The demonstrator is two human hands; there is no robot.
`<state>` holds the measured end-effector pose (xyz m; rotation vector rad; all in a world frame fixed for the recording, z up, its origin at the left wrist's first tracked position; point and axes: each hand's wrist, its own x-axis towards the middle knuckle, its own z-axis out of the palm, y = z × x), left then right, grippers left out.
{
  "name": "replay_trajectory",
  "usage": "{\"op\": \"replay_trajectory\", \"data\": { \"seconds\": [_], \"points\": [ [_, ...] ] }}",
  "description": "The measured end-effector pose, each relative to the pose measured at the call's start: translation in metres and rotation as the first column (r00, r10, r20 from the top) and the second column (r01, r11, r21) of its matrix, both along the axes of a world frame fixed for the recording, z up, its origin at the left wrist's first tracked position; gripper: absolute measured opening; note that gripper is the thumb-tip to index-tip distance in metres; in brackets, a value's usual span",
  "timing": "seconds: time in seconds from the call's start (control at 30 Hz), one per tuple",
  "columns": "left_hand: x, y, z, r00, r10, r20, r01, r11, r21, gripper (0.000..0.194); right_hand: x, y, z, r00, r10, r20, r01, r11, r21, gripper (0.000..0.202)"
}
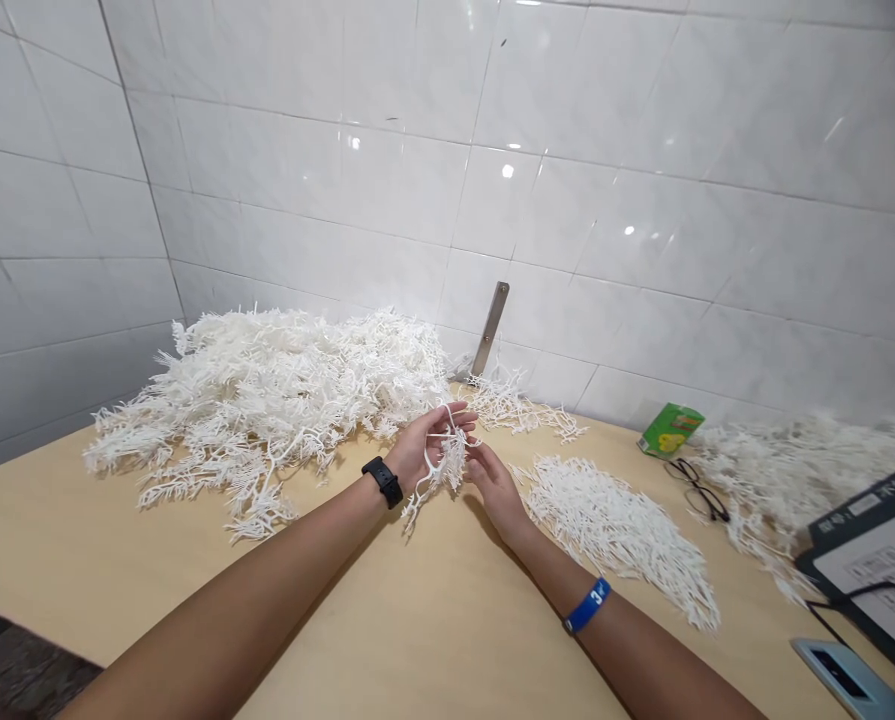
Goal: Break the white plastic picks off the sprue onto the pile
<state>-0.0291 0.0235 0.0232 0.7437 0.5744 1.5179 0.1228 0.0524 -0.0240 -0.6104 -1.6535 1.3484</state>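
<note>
My left hand (417, 445), with a black band at the wrist, is closed around a white branching piece (441, 468) with many thin twigs. My right hand (496, 490), a blue band further up its arm, pinches at the right side of the same piece. What exactly its fingertips grip is too small to make out. Left of my hands rises a big tangled heap of similar white branching pieces (289, 380). A flat pile of short white bits (612, 520) spreads over the table right of my right hand.
Bare white stems (522, 400) lie behind my hands near a metal bar (490, 330) against the tiled wall. On the right are a green packet (670, 430), glasses (698, 490), another white heap (807, 470), a dark box (878, 560) and a scale-like device (852, 680).
</note>
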Motion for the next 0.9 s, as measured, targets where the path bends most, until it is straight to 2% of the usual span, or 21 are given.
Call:
{"op": "replay_trajectory", "data": {
  "seconds": [0.07, 0.13, 0.2, 0.37, 0.53, 0.77, 0.9],
  "points": [
    [0.0, -0.001, 0.0, 0.999, -0.028, 0.03, 0.028, 1.0, 0.003, 0.035, -0.001, -0.002, -0.001, 0.995, 0.101, 0.005, -0.1, 0.995, -0.014, 0.036],
    [-0.003, 0.0, 0.0, 0.999, -0.033, 0.011, 0.033, 0.999, 0.002, 0.035, -0.001, -0.002, -0.002, 0.99, 0.134, 0.038, -0.133, 0.991, -0.027, 0.027],
    [-0.008, 0.003, -0.001, 0.999, 0.002, -0.053, -0.002, 1.0, -0.004, 0.034, 0.0, -0.002, -0.002, 0.996, 0.057, 0.064, -0.057, 0.998, -0.001, 0.026],
    [-0.024, 0.015, -0.013, 0.947, 0.229, -0.224, -0.233, 0.972, 0.01, 0.029, 0.006, 0.0, 0.004, 0.97, -0.241, -0.014, 0.241, 0.97, 0.013, 0.03],
    [-0.026, 0.019, -0.02, 0.865, 0.339, -0.369, -0.337, 0.939, 0.071, 0.039, 0.008, 0.003, 0.004, 0.922, -0.384, -0.045, 0.385, 0.923, 0.021, 0.03],
    [-0.02, 0.014, -0.013, 0.876, 0.292, -0.383, -0.3, 0.953, 0.039, 0.034, 0.008, 0.003, -0.002, 0.913, -0.405, -0.042, 0.406, 0.914, 0.022, 0.028],
    [-0.022, 0.015, -0.013, 0.917, 0.26, -0.302, -0.264, 0.964, 0.028, 0.027, 0.007, 0.007, -0.006, 0.915, -0.399, -0.048, 0.4, 0.917, -0.007, 0.029]
  ]
}}
